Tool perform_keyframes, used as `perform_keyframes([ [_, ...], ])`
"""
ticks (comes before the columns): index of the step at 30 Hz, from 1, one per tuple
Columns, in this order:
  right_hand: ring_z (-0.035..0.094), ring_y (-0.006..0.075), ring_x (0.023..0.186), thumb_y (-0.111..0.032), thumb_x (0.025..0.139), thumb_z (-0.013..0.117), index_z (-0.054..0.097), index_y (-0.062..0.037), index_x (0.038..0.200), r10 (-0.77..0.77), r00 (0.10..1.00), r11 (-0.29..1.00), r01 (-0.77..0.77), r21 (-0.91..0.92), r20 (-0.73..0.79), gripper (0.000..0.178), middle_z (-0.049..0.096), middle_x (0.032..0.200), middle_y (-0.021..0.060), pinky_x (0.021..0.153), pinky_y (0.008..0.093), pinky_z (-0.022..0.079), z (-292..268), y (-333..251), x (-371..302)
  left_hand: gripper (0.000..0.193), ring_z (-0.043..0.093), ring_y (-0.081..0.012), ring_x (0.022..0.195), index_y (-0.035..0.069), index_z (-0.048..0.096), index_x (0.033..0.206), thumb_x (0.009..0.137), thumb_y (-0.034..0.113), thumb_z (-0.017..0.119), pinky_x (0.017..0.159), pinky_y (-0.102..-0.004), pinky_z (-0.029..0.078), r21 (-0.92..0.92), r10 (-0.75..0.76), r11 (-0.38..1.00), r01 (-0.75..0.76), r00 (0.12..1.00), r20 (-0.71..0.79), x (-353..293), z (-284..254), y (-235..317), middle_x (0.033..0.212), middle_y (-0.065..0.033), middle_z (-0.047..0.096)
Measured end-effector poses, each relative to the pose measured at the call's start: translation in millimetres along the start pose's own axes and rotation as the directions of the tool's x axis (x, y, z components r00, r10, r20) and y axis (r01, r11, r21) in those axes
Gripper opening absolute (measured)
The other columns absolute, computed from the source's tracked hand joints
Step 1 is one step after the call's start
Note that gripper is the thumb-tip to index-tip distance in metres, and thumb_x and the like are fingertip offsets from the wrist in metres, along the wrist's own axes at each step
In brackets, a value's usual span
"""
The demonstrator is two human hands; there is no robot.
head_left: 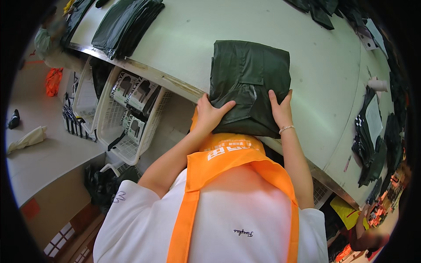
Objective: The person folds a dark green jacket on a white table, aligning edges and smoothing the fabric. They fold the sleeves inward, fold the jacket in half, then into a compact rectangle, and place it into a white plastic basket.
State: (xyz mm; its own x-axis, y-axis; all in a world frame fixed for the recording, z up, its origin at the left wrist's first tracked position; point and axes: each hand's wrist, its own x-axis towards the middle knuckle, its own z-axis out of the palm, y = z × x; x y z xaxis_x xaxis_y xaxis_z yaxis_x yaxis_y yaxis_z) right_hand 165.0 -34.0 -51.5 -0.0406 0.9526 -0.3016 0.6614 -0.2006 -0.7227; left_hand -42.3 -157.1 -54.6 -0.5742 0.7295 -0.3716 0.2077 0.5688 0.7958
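A folded dark green garment (250, 65), thin and slightly shiny, lies at the near edge of the pale table and overhangs it toward my apron. It has a flap and a seam on top, and a small patch of mesh shows. At its near left corner, my left hand (211, 115) grips it with the thumb across the top. My right hand (282, 109) holds the right side, thumb on top and fingers along the edge. Some fingers of both hands are hidden under or behind the fabric.
A stack of dark folded garments (125, 26) lies at the table's far left. White plastic baskets (103, 105), one with printed packages (136, 92), stand below the left edge. On the right lie dark garments (368, 136), a thread spool (378, 84) and a pen (347, 163). Other people are at both sides.
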Motion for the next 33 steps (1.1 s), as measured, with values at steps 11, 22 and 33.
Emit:
perform_keyframes([
  [11,0.037,0.0385,0.129,-0.05,0.077,0.069,0.011,0.0045,0.143,-0.099,0.994,0.986,0.104,0.129,-0.046,0.103,0.03,0.142,0.0291,0.106,0.0384,0.031,7,17,-30,0.1,0.055,-0.0311,0.112,-0.014,0.04,0.124,0.062,0.054,0.079,0.093,-0.035,0.044,0.069,-0.046,0.997,0.022,0.929,0.367,3,-22,-4,0.118,-0.024,0.055],
  [22,0.035,0.0508,0.124,-0.01,0.075,0.071,-0.005,-0.0231,0.148,-0.253,0.967,0.937,0.236,-0.259,-0.035,0.107,0.012,0.137,0.0459,0.1,0.0444,0.039,40,-44,-38,0.08,0.059,-0.0411,0.097,-0.009,0.042,0.11,0.064,0.044,0.079,0.082,-0.0419,0.048,0.46,0.087,0.867,-0.191,0.968,0.237,51,-32,37,0.103,-0.0279,0.06],
  [33,0.05,0.0473,0.115,-0.083,0.07,0.039,0.029,-0.0048,0.143,0.175,0.952,0.596,0.1,-0.796,0.25,0.108,0.006,0.139,0.0463,0.1,0.0401,0.04,120,-237,51,0.048,0.048,-0.0294,0.116,-0.001,0.045,0.131,0.09,0.023,0.048,0.094,-0.0363,0.039,0.765,0.218,0.059,-0.642,0.756,0.617,161,-22,58,0.134,-0.0189,0.046],
])
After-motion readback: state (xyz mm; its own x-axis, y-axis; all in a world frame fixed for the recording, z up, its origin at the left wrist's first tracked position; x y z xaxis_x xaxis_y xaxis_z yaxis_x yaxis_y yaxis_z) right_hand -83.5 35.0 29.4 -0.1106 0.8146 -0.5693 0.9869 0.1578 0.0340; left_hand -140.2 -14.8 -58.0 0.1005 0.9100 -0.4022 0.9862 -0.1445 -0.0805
